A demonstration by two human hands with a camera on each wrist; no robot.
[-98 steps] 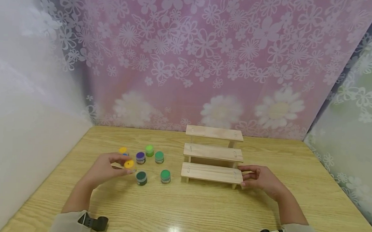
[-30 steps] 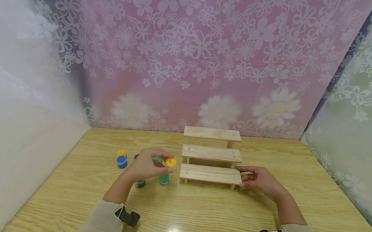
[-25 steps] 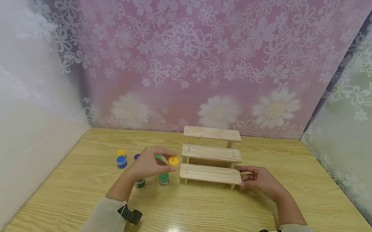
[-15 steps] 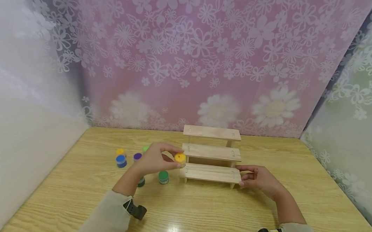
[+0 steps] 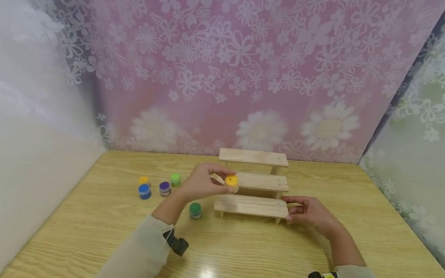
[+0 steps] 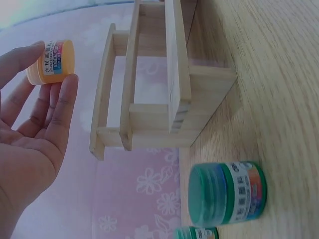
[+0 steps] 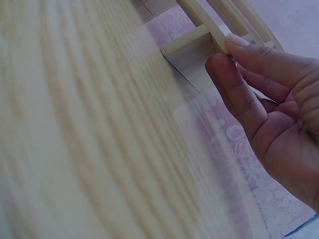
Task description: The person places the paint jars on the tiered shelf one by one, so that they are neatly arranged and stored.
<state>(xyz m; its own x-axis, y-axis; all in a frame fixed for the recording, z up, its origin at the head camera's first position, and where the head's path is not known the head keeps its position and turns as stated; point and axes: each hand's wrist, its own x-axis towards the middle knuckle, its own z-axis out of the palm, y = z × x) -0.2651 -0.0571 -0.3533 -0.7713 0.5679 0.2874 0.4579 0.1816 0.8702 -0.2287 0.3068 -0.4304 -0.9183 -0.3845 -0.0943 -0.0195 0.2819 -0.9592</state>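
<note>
- Head view gives me the left grip [image 5: 205,183] pinching a small yellow paint jar [image 5: 231,184], thumb on the near side and forefinger on the far side.
- That jar hangs in the air, lid up, near the left part of the wooden stand [image 5: 251,205]; from the left wrist I see it apart from the wood, though I can't tell its exact height above the shelves.
- On the right, the other hand's right grip [image 5: 311,213] holds the right end of the lowest shelf, thumb at the near corner, forefinger at the far one.
- My judgement of the jar: light, stiff plastic, smooth enough to turn or slip. I'd take it across the sides, on the labelled body, with contacts squarely opposite, and avoid hanging it from the lid alone.
- As for the stand, I expect it to be rigid but light, so a bump could shift it; the shelf end looks a sound place to steady it.
- Left on the table [image 5: 261,254] I have a second yellow jar [image 5: 143,180], a blue jar [image 5: 144,191], a purple jar [image 5: 165,189] and a lime jar [image 5: 175,179], with a green jar [image 5: 195,210] nearer the stand.
</note>
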